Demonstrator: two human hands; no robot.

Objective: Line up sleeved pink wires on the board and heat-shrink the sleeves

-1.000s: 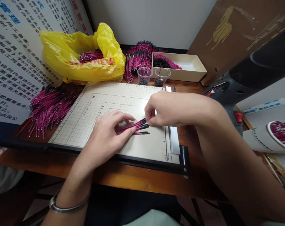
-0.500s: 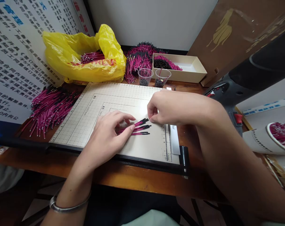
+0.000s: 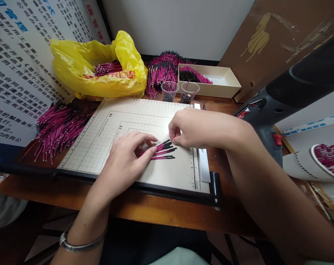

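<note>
Having edged slightly toward my left hand [image 3: 126,154], my right hand [image 3: 186,127] is pinched together at the black-tipped wires [image 3: 163,151] my left clamps.

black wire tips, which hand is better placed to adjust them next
Right hand, I'd judge: it is pinched close by the black tips, while the left hand covers part of the pink wires on the board.
</note>
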